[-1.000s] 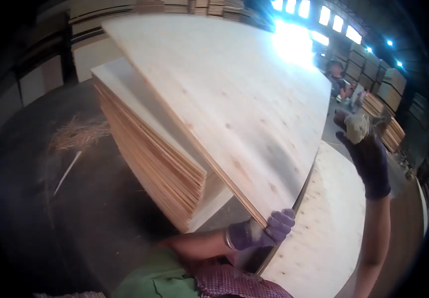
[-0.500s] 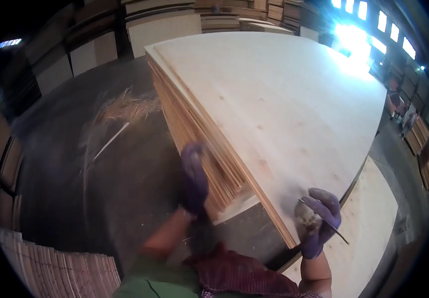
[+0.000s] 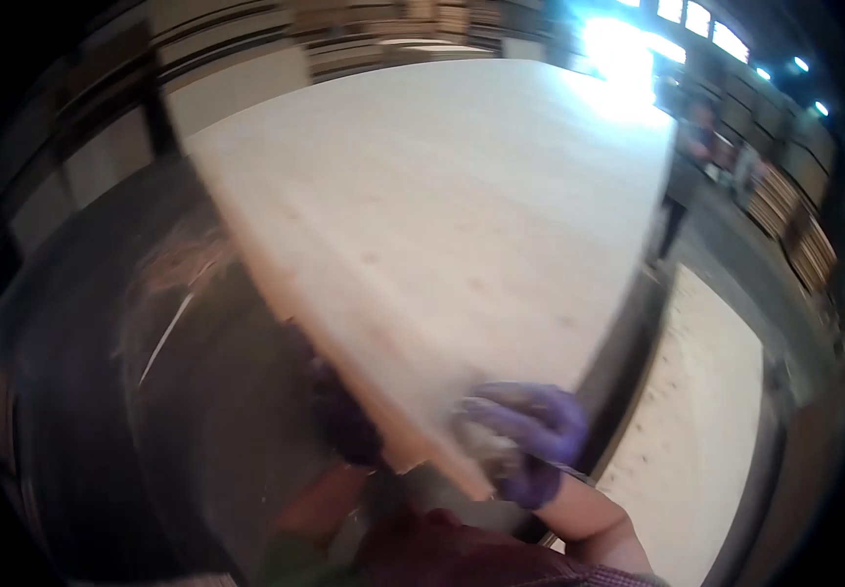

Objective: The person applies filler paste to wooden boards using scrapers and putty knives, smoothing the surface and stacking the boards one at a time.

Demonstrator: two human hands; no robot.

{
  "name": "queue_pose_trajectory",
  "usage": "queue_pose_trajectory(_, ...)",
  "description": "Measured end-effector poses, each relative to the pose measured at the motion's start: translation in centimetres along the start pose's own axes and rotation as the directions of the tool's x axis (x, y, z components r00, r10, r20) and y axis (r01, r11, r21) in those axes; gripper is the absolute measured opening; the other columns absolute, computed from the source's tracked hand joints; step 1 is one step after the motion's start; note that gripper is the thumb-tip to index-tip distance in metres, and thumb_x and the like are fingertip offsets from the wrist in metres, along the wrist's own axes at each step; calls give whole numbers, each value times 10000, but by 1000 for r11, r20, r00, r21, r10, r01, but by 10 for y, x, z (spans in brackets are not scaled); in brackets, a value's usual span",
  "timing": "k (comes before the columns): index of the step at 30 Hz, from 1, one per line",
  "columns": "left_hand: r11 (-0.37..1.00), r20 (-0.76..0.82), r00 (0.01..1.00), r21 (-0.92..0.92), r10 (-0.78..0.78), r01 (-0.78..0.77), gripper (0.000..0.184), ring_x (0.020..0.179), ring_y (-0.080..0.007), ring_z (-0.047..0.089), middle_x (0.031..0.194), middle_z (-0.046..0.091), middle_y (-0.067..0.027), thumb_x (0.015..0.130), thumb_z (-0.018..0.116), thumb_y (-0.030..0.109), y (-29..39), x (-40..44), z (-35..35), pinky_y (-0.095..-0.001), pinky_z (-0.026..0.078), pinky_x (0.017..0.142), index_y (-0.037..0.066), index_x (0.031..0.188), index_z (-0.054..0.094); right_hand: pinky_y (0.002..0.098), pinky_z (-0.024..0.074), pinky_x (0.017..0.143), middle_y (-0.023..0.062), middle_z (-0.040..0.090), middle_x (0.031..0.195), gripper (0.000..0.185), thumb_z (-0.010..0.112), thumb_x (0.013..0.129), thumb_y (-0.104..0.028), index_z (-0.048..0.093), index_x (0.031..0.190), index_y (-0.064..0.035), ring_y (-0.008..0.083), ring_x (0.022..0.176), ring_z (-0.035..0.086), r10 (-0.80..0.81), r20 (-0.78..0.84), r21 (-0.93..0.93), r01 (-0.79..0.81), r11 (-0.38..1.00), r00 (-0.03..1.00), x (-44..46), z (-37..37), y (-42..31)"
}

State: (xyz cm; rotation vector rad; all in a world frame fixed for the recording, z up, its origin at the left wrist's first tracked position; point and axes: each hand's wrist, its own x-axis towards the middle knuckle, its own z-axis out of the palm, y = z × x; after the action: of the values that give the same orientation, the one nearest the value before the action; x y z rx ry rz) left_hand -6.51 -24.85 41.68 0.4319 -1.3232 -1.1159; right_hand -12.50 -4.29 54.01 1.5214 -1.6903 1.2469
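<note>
Fingers of the left hand (image 3: 344, 406) are dark and blurred against the sheet's long left edge; whether they grip it or only lie beside it, I cannot tell. Fingers of the right hand (image 3: 540, 430) are bent round a pale lump (image 3: 491, 452), over the sheet's near corner; blur hides whether they press the wood.

From the left, a pale strip (image 3: 165, 338) and loose scraps (image 3: 183, 259) lie on the dark floor (image 3: 139, 470). Next comes the sheet (image 3: 422, 245), broad and pale, spreading away from the hands across the middle of the view. Its left edge looks uneven near the left hand, and I cannot tell whether one layer or several show there. Being so wide, it should be heavy and awkward for one hand, stiff along the edges but apt to flex across the span. The wood looks dry, so gloves should hold it well, though rough edges may splinter and corners chip. The best hold seems to be a hand on each edge near the close corner, fingers beneath, thumbs above.

Farther right are another board (image 3: 687, 411), lower down, a person (image 3: 693, 157) and stacks (image 3: 789, 210).
</note>
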Motion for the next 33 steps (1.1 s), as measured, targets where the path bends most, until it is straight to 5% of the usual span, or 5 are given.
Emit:
queue_pose_trajectory(19, 989, -121, 982, -24, -145, 143, 506, 1448, -266, 247, 1565, 265, -166, 1036, 339, 224, -10, 6, -8, -385, 197, 1179, -22, 1477, 314, 372, 510, 777, 164, 668, 905, 551, 502, 906, -471, 717, 958, 33, 294, 894, 643, 331, -123, 245, -294, 924, 936, 24, 74, -10)
queue_pose_trajectory(21, 942, -42, 988, 296, -152, 157, 520, 1427, -238, 278, 1580, 245, -134, 1033, 336, 206, -4, -7, -4, -342, 235, 1154, 1, 1503, 252, 379, 508, 794, 171, 665, 947, 543, 498, 911, -462, 718, 958, 32, 300, 892, 643, 218, -90, 228, -193, 954, 972, 28, 69, -7)
queue_pose_trajectory(28, 954, -118, 969, 238, 217, -184, 596, 1272, -321, 479, 1363, 491, -224, 1025, 329, 465, -28, -66, -75, -435, 403, 1049, -18, 1354, 448, 373, 464, 863, 141, 586, 1064, 250, 561, 949, -227, 570, 1102, -30, 241, 961, 568, 713, -13, 838, -381, 390, 701, -99, -14, -29)
queue_pose_trajectory(31, 869, 263, 887, 225, 381, -440, 607, 1219, -315, 506, 1278, 539, -201, 1024, 307, 494, -32, -150, -107, -442, 416, 1017, -15, 1298, 491, 360, 464, 850, 107, 589, 1043, 184, 546, 949, -161, 560, 1111, -74, 210, 974, 560, 845, 389, 909, -3, -417, 366, -229, -65, -45)
queue_pose_trajectory(33, 980, 587, 785, -116, 198, -161, 435, 1117, -308, 538, 1206, 558, -191, 1027, 371, 304, 0, -226, -102, -430, 428, 1001, -35, 1267, 500, 318, 486, 819, 94, 587, 1188, 363, 583, 926, -262, 533, 1242, -89, 194, 1011, 580, 912, 323, 929, 100, -357, 254, -354, -80, -65)
